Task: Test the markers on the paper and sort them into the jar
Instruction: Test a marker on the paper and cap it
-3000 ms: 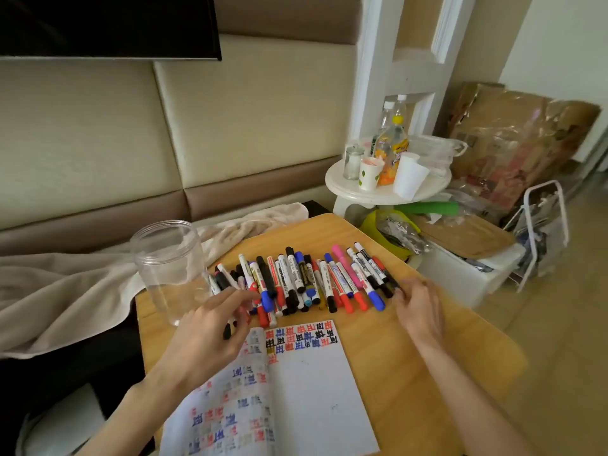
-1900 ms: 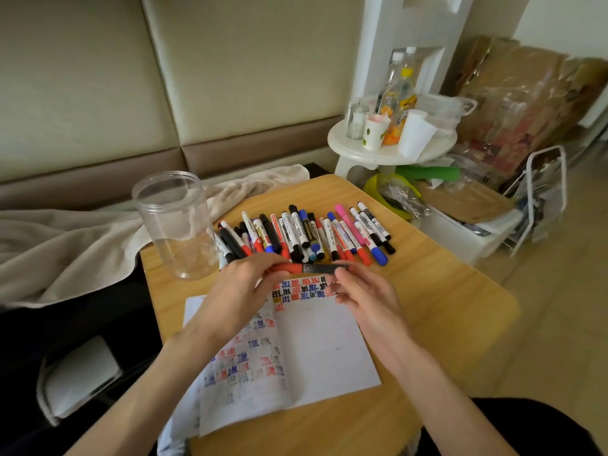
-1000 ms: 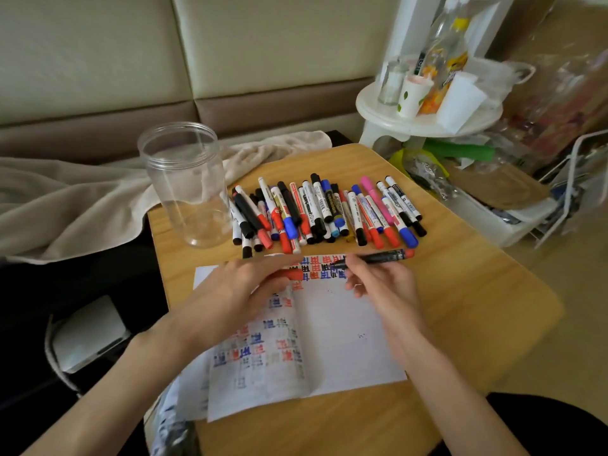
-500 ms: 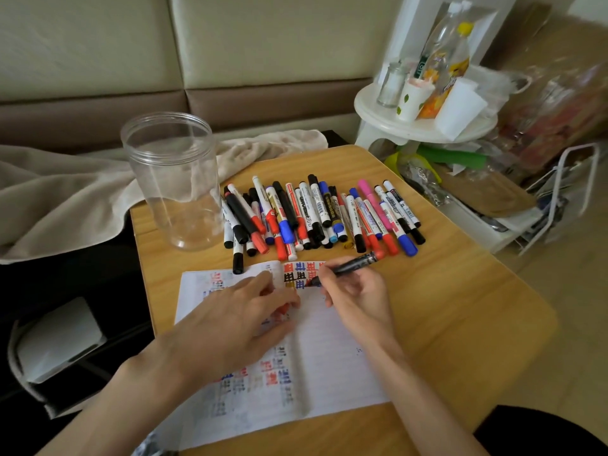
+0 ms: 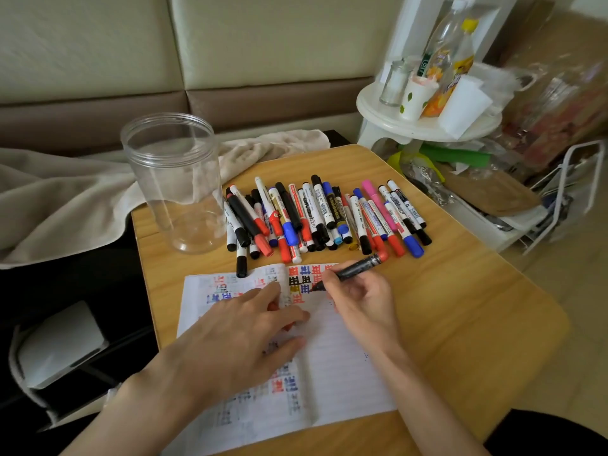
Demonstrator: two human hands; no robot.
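Head view: the right grip is clamped on a black marker, its tip on the paper at the page's far end, among coloured test marks. The left grip lies across the fold and hides part of the page. A red cap peeks from under its fingers; pinched or not, one cannot tell. Loose markers lie in a row mid-bench, just beside the clear jar near the far left corner. A beige blanket drapes past the left edge.

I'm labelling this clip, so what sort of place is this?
Likely a home living room: a cushioned sofa with a blanket behind the small wooden table, and a white stand crowded with bottles and cups.
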